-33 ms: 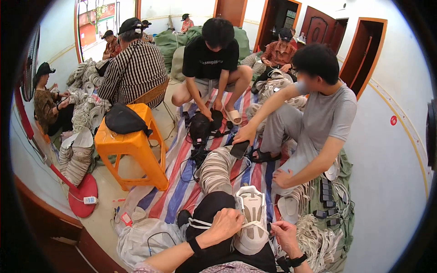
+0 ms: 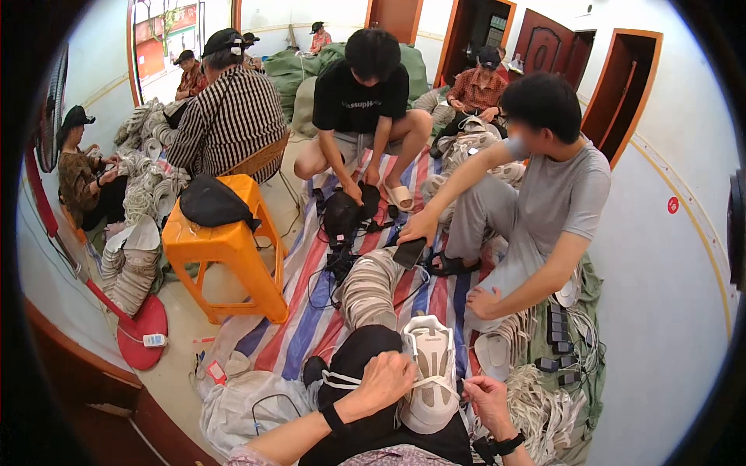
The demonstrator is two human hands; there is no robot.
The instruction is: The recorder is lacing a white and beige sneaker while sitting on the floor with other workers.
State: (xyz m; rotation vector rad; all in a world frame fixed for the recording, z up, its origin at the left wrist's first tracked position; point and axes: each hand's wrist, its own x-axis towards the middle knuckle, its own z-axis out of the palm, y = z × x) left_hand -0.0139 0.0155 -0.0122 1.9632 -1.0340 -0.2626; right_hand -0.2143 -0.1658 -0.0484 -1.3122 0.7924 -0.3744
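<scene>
White lace (image 2: 437, 382) crosses the pale shoe upper (image 2: 430, 412), which lies on the person's black-trousered lap (image 2: 381, 439); the left hand (image 2: 386, 380) holds the lace beside it; the right hand (image 2: 488, 400) is pinched narrow opposite, its grip too small to make out.

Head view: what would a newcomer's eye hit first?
Probably the bright orange stool left of centre, with a black item on its seat. Next, the red, white and blue striped sheet across the middle of the floor, a curved stack of pale shoe parts on it. At bottom centre, a pale shoe upper lies between the person's left hand and right hand.
</scene>
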